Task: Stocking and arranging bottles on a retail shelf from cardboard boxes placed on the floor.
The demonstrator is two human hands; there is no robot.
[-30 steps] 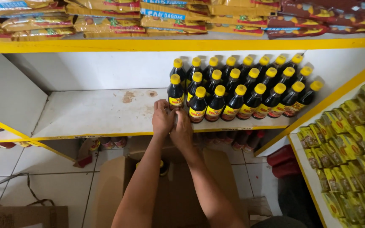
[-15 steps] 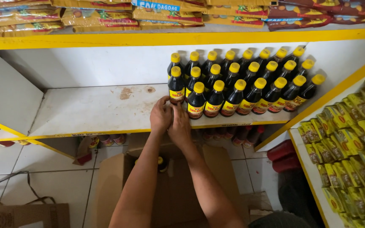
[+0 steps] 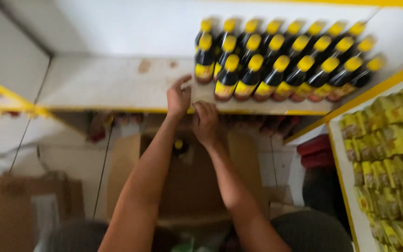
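Yellow packets (image 3: 388, 158) on right shelf, cardboard box (image 3: 187, 177) on floor

Dark bottles (image 3: 276, 60) with yellow caps and yellow labels stand upright in tight diagonal rows, upper centre to upper right of the frame, slightly blurred.

Left hand (image 3: 178, 99) and right hand (image 3: 205, 122) reach forward together (both grips loose, empty).

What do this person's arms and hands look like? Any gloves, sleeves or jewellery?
Both arms are bare along all that shows, with no sleeves in view. The left hand and the right hand wear no gloves. No watch, bracelet or ring can be made out, though the picture is blurred, so small items could be missed.
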